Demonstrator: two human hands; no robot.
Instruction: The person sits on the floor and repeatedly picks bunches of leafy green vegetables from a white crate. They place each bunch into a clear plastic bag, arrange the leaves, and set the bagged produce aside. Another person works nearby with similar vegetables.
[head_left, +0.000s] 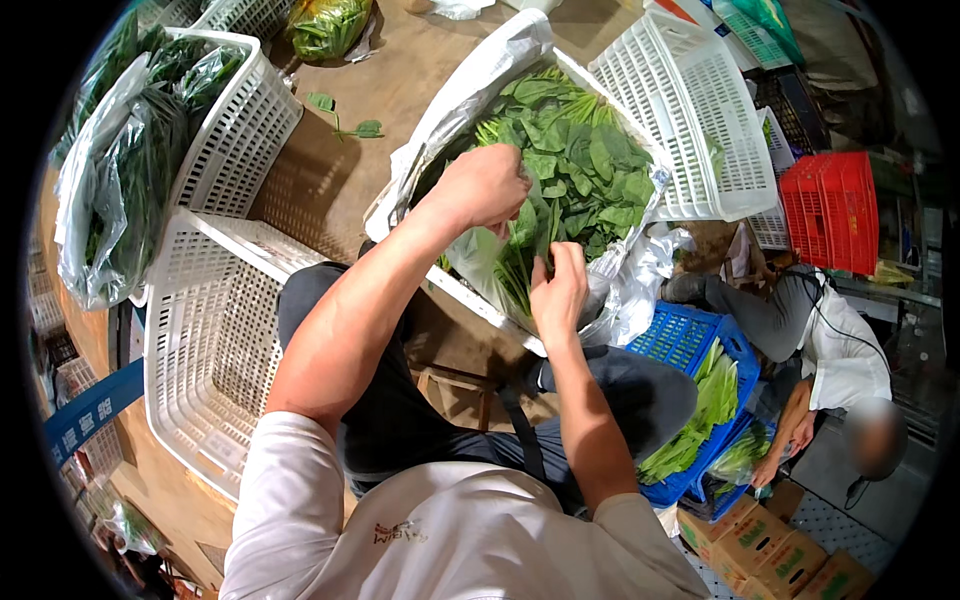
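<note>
A white box (489, 309) lined with plastic film stands before me, heaped with leafy greens (581, 161) that look like spinach. Over its near left part, my left hand (487, 187) has its fingers closed on the upper edge of a clear plastic bag (480, 259). Long green stems and leaves show inside or behind this bag. My right hand (559, 289) is at the bag's right side, fingers bent against the stems near the box's near edge; whether it grips them is hard to see. Silvery plastic film (637, 277) hangs over the right corner.
An empty white basket (217, 330) lies at my left, below another basket (240, 135) with bagged greens. White crates (690, 112) stand beyond the box. At right are a blue crate (679, 330) of lettuce-like greens, a red crate (829, 214) and a seated person (847, 352) handling greens.
</note>
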